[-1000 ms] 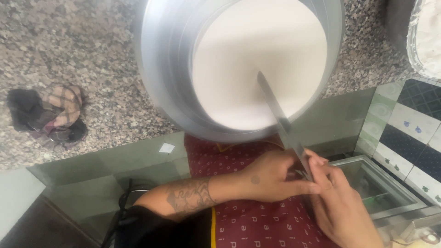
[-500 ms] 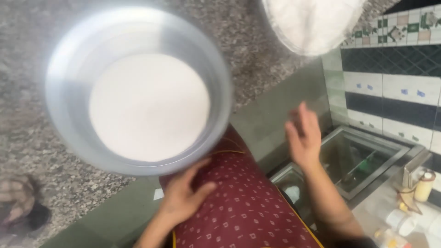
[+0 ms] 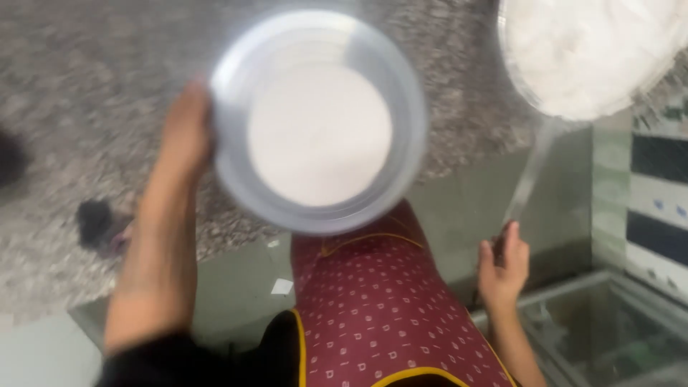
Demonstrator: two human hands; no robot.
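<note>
1. On the speckled granite surface (image 3: 86, 86), your big round metal bowl (image 3: 319, 118) of white batter sits close to the front edge; your left hand (image 3: 188, 132) is cupped against its left rim, fingers curled, not a full grasp. Push too hard and it could slide or slop over, I'd say.
2. Top right, a second bowl of white stuff (image 3: 584, 50) sits near the tiled wall; a swing of your arm could knock it.
3. Your right hand (image 3: 504, 261) is closed around the handle of a long knife (image 3: 529, 179), blade pointing up toward that bowl. Frame is blurred, so the grip looks loose; the blade may clip a rim.
</note>
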